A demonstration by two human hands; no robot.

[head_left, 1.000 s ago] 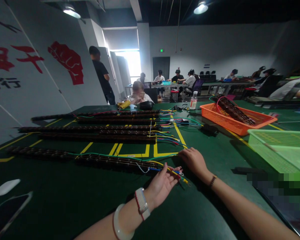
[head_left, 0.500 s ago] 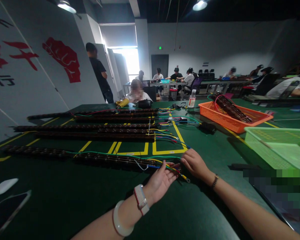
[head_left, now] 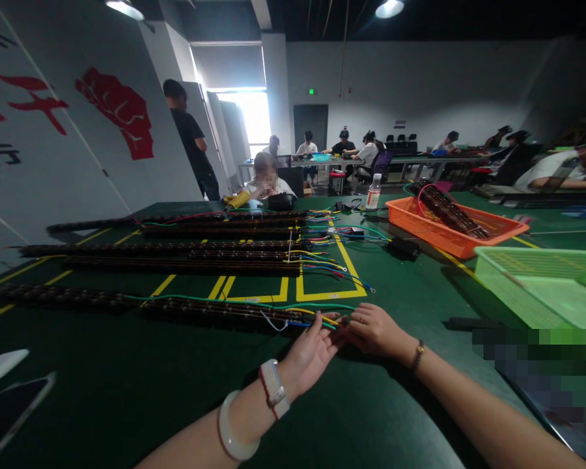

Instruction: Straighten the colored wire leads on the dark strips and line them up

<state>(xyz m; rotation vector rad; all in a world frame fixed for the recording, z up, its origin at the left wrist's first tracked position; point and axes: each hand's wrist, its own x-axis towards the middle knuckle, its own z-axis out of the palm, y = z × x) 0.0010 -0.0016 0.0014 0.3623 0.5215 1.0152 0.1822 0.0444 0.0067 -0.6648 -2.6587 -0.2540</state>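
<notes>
Near the table's front lies a long dark cable bundle (head_left: 215, 312) with white ties. Coloured wires (head_left: 317, 318), yellow, blue and green, come out of its right end, and a loose white cable tie (head_left: 272, 320) stands out there. My left hand (head_left: 312, 355), palm up, cradles these wires between thumb and fingers. My right hand (head_left: 377, 331) pinches the wire ends just beyond the left fingertips, its fingers closed and hiding the tips. A separate green wire (head_left: 332, 305) runs behind the hands.
Several more dark bundles (head_left: 185, 266) lie farther back on the green table (head_left: 141, 404). To the right stand an orange basket (head_left: 461, 247) holding a bundle and a green basket (head_left: 512, 286). A bottle (head_left: 373, 193) is behind, and a phone (head_left: 14, 417) lies front left. People sit beyond.
My right hand has moved slightly left and down, closing over the wire ends and the ring terminal that showed before. My left hand stays nearly in place under the wires.
</notes>
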